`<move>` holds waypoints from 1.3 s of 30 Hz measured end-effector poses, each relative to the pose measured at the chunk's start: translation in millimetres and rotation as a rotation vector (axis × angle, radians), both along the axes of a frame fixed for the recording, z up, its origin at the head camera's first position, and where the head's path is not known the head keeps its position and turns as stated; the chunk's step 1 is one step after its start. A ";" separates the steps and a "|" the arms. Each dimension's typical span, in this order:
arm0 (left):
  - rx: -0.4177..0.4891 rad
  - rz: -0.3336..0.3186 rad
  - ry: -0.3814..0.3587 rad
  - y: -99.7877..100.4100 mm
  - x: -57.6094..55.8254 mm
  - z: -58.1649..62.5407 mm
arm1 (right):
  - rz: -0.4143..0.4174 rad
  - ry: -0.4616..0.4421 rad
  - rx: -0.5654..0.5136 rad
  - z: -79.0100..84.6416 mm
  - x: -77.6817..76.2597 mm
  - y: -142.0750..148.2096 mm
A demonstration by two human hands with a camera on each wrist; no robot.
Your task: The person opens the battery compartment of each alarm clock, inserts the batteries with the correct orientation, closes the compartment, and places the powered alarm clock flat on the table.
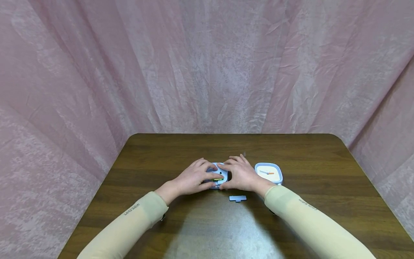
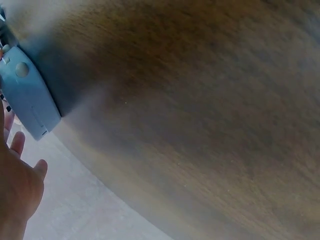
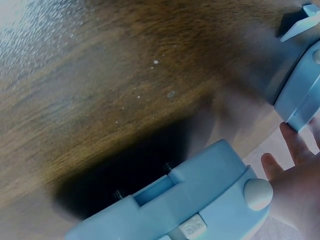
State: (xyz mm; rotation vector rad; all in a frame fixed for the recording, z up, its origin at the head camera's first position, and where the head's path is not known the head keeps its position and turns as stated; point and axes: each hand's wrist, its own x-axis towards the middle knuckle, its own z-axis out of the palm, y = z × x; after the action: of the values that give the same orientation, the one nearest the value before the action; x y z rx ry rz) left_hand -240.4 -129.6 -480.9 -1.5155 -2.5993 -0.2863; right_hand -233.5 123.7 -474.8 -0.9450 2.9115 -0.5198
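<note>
A light-blue alarm clock (image 1: 224,174) lies back-up on the table between both hands, its battery slot uncovered. In the slot shows a battery (image 1: 218,179) with a yellow-green strip. My left hand (image 1: 196,177) holds the clock from the left, one finger reaching across onto the battery. On the opposite side my right hand (image 1: 240,175) grips the clock's edge with thumb and fingers. The left wrist view catches the clock's side (image 2: 30,95) near part of a hand (image 2: 17,185). Nearer me lies a loose blue battery cover (image 1: 237,198).
A second light-blue clock (image 1: 269,173) with a white face and an orange hand stands just right of my right hand; its casing (image 3: 200,175) looms large in the right wrist view. The brown wooden table (image 1: 155,151) ends at a pink curtain (image 1: 207,72).
</note>
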 end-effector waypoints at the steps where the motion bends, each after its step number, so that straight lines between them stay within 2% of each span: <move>1: 0.000 -0.001 0.000 -0.1 -0.1 -0.2 | 0.001 0.001 -0.002 -0.1 0.0 0.1; 12: -0.007 0.001 0.025 1.3 0.2 0.7 | 0.006 0.010 0.008 -0.6 0.1 0.6; 21: -0.048 0.016 0.106 -1.6 1.9 -1.7 | -0.004 -0.004 0.012 -2.3 -0.6 1.3; 33: -0.021 0.070 -0.007 -6.0 3.8 -5.6 | -0.004 -0.006 0.008 -0.8 0.3 -0.1; 39: 0.036 0.087 -0.032 -11.3 1.5 -1.4 | -0.012 -0.002 0.017 -1.0 0.3 -0.4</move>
State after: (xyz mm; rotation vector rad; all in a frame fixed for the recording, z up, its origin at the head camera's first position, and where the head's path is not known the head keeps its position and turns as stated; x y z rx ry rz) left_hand -238.9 -140.9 -482.3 -1.3932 -2.6608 -0.3488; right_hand -233.2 123.3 -475.9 -0.9254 2.9171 -0.4958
